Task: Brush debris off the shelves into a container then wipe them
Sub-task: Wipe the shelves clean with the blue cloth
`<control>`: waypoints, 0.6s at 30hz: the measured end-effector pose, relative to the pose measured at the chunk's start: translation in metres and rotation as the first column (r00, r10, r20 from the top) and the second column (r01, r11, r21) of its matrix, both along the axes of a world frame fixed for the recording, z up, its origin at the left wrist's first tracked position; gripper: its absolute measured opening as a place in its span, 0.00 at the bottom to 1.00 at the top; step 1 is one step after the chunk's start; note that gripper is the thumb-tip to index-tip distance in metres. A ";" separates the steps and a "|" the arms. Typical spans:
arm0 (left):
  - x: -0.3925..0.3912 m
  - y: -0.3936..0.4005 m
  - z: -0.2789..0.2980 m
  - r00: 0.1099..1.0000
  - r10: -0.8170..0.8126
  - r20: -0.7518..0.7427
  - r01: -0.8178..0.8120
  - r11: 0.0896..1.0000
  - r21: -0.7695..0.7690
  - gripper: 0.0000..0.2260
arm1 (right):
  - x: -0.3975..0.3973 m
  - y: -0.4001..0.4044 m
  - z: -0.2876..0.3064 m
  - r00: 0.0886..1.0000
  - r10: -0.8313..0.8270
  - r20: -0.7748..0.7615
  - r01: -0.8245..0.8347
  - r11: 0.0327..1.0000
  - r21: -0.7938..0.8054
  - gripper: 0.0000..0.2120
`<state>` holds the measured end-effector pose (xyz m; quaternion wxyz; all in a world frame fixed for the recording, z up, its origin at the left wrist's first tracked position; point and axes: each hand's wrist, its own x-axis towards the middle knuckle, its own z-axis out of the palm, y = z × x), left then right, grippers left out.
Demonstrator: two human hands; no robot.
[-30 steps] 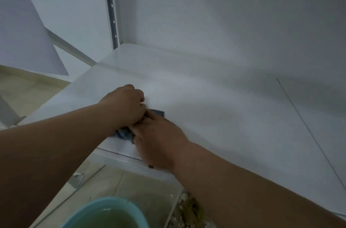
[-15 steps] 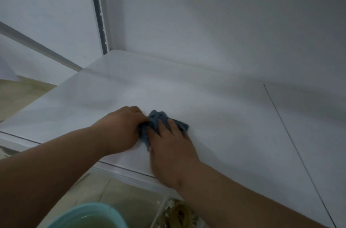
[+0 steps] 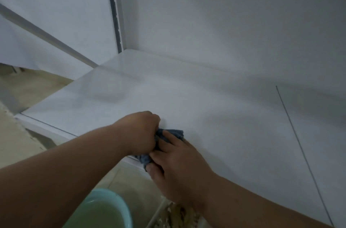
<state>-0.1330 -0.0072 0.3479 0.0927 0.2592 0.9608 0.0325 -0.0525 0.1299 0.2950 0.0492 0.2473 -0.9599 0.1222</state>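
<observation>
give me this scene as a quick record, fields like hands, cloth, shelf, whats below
left hand: grips the cloth, fingers curled
right hand: lies over the cloth, thumb under its near end
cloth: blue, bunched, at the shelf's front edge
shelf: white, no debris visible
below: green basin holding liquid; a container with debris, partly hidden
stage: wiping

A person's two bare forearms reach onto a white shelf near its front edge. The left hand, fingers curled, grips a bunched blue-grey cloth; the right hand lies over the same cloth, fingers on top and thumb under it at the shelf's front edge. Below the front edge sit a pale teal basin (holding cloudy liquid) and a clear container of brownish debris. A thin dark line crosses the shelf's right side.
</observation>
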 end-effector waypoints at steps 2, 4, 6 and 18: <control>0.016 0.015 -0.006 1.000 0.001 -0.011 0.000 0.996 0.091 0.05 | 0.010 0.021 0.002 0.999 0.031 -0.011 -0.030 0.999 0.013 0.19; 0.031 0.026 -0.013 1.000 0.008 -0.027 -0.003 0.984 0.179 0.05 | 0.019 0.039 0.002 0.998 0.067 -0.004 -0.067 0.997 0.027 0.16; 0.045 0.030 -0.017 0.999 0.005 -0.045 0.005 0.973 0.230 0.05 | 0.024 0.049 0.002 0.995 0.103 0.002 -0.103 0.994 0.041 0.15; 0.032 -0.088 -0.026 0.957 0.231 -0.176 -0.178 0.945 0.273 0.07 | -0.030 -0.062 -0.010 0.963 0.263 -0.058 -0.259 0.963 0.067 0.25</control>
